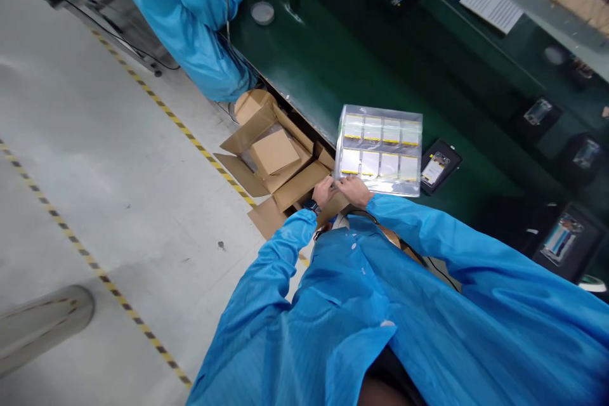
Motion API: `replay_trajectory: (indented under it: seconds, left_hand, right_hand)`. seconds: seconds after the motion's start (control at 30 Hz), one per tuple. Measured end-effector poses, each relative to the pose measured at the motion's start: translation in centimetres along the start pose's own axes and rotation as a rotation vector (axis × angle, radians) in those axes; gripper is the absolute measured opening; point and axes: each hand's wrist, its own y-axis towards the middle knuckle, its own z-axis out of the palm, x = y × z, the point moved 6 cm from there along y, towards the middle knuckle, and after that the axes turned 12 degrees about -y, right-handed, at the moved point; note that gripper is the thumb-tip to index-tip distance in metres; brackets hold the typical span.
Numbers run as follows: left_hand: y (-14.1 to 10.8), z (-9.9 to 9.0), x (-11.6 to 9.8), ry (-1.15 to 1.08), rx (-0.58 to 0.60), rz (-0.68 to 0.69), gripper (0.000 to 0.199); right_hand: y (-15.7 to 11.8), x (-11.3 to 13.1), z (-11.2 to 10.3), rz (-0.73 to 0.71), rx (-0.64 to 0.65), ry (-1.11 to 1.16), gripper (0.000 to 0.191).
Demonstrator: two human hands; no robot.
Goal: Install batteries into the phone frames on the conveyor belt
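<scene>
A clear plastic bag (378,150) lies at 3 o'clock in the head view, at the edge of a green workbench (323,57). Eight pale rectangular packs (372,130) with yellow strips show through it in two rows of four. The person's left hand (323,191) and right hand (354,191) grasp the bag's lower edge, side by side. A wristwatch (311,206) sits on the left wrist. An opened cardboard box (280,187) with spread flaps stands just beside the hands at 9 o'clock. A black tablet-like device (440,166) lies on the bench next to the bag. A printed sheet (491,5) at 2 o'clock is too small to read. A co-worker in a blue smock (185,19) sits at 11 o'clock. The grey floor (118,158) bears yellow-and-black tape (176,120).
</scene>
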Motion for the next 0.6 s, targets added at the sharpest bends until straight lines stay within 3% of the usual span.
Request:
replay_trajectory:
  seconds: [0.37,0.5,0.6]
  left_hand:
    - [-1.8,1.2,0.2,-0.122,-0.019,-0.163,0.031]
    - [-1.7,-1.3,0.8,-0.316,-0.053,-0.267,0.02]
    - [0.7,-3.3,2.1,-0.566,-0.133,-0.39,0.038]
  right_hand:
    - [-1.9,1.6,1.8,-0.072,-0.057,-0.017,0.042]
    - [-3.0,2.2,2.5,-0.027,-0.086,-0.012,0.047]
    - [-3.2,2.7,2.9,0.021,-0.101,0.006,0.047]
